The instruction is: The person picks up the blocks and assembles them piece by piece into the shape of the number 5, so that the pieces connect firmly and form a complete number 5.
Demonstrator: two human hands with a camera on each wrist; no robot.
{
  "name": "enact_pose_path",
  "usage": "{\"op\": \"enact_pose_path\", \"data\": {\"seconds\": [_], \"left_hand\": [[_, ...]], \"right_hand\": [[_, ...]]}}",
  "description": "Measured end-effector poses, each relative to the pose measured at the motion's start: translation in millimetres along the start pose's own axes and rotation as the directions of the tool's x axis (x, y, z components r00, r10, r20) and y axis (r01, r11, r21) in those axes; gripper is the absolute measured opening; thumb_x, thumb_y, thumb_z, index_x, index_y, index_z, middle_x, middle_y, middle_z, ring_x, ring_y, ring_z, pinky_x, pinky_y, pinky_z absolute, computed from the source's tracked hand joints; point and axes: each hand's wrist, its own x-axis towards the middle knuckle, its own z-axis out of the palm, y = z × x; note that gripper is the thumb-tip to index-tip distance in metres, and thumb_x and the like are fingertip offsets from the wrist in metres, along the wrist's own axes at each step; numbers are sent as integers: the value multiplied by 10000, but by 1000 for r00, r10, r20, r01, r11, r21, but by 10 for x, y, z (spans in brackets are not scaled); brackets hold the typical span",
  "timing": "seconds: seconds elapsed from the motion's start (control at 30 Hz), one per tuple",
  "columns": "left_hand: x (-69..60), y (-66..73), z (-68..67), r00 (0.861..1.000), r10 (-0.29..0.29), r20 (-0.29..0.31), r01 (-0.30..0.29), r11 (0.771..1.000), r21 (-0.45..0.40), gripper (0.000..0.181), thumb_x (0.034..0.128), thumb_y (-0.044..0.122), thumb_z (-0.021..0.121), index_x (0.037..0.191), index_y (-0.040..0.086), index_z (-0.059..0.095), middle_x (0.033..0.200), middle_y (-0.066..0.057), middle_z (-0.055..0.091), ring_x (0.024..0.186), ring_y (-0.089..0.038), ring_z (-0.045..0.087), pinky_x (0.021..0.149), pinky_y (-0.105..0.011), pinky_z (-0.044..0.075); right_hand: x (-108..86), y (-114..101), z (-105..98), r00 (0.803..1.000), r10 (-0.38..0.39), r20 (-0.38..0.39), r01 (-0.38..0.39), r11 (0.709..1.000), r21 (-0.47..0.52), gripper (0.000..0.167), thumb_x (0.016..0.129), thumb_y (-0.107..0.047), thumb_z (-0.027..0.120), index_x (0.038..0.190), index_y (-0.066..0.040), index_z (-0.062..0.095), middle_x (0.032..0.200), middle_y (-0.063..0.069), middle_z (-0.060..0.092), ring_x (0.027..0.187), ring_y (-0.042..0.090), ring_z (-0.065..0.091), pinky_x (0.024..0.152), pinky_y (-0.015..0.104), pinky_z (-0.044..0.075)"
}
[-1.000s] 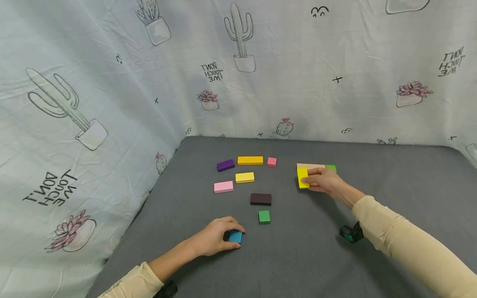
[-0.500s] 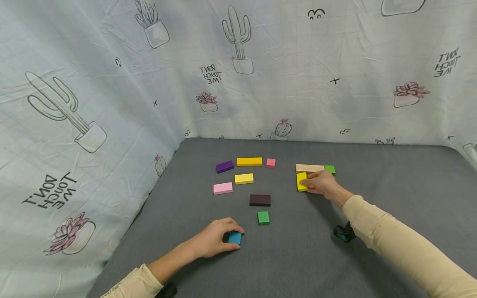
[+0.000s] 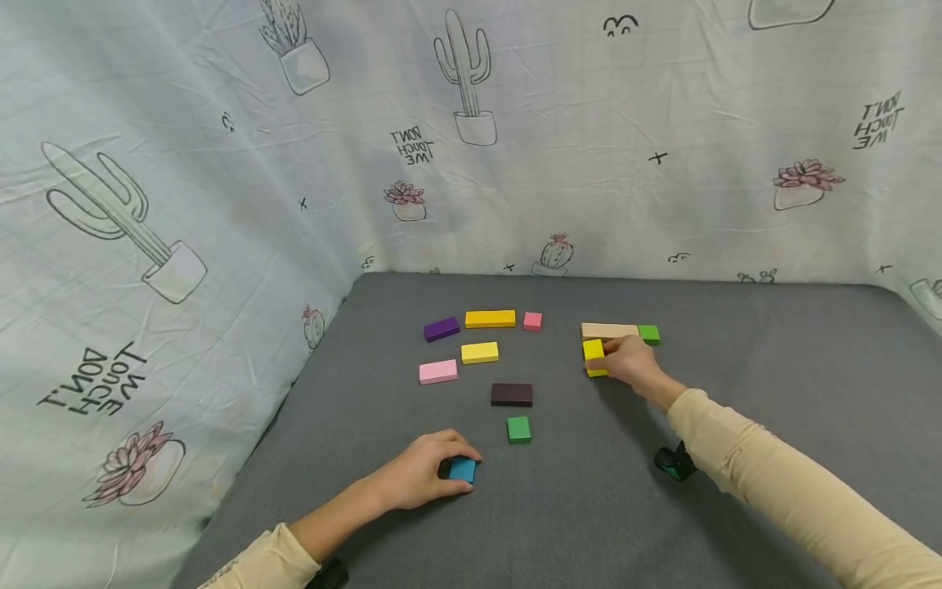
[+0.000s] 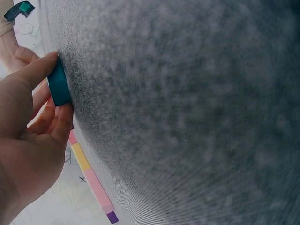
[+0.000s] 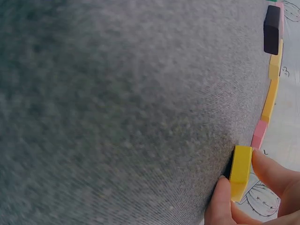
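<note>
My left hand [image 3: 427, 470] pinches a small blue block [image 3: 462, 469] between thumb and fingers on the grey tabletop, at the front. In the left wrist view, the same blue block [image 4: 59, 85] sits between the fingertips. Further back on the right, my right hand [image 3: 634, 364] grips a bright yellow block [image 3: 593, 352], whose long side points away from me. This block lies just in front of the left end of a long light wood-coloured block [image 3: 609, 330]. A light green block [image 3: 649, 334] adjoins that long block's right end. Whether the yellow block touches the wood-coloured one, I cannot tell.
Several loose blocks lie at the middle left: purple [image 3: 441, 330], orange-yellow [image 3: 490, 319], coral pink [image 3: 533, 321], pale yellow [image 3: 480, 352], light pink [image 3: 437, 372], dark brown [image 3: 511, 395] and green [image 3: 518, 430]. A cactus-print curtain [image 3: 559, 147] borders the grey table [image 3: 574, 507].
The yellow block, which overlapped the wood-coloured block in view, has come down and toward me with my right hand, in front of that block's left end. My left hand stays on the blue block.
</note>
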Motion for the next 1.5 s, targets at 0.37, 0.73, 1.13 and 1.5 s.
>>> {"op": "enact_pose_path", "data": {"seconds": [0.37, 0.73, 1.13, 1.5], "left_hand": [[5, 0, 6, 1000, 11, -7, -11, 1000, 1, 310, 869, 231, 726, 1150, 115, 663, 1076, 29, 584, 931, -70, 527, 771, -233, 461], [-2, -9, 6, 1000, 7, -5, -8, 1000, -3, 310, 871, 235, 724, 1152, 120, 662, 1080, 34, 584, 941, -72, 527, 782, -239, 462], [-5, -17, 10, 1000, 6, 5, -6, 1000, 1, 312, 876, 242, 717, 1160, 126, 658, 1089, 28, 582, 948, -76, 526, 775, -236, 461], [0, -4, 11, 1000, 19, -10, -19, 1000, -2, 309, 870, 222, 726, 1151, 112, 661, 1081, 26, 584, 940, -74, 526, 774, -231, 462]], "right_hand": [[-51, 0, 48, 998, -53, -20, 51, 995, -86, 606, 809, -115, 768, 1278, 152, 492, 1216, 285, 535, 957, 337, 530, 784, 420, 445], [-58, 10, 113, 993, -92, -75, 84, 991, -104, 501, 830, -146, 742, 1199, 139, 560, 1032, 232, 611, 732, 249, 548, 642, 347, 445], [-47, -30, 111, 996, -55, -69, 45, 990, -136, 594, 852, -174, 722, 1286, 151, 478, 1183, 280, 547, 876, 302, 524, 752, 403, 448], [-31, -15, 94, 996, -66, -67, 56, 989, -137, 588, 851, -173, 721, 1278, 151, 480, 1155, 278, 552, 851, 298, 514, 728, 387, 439]]}}
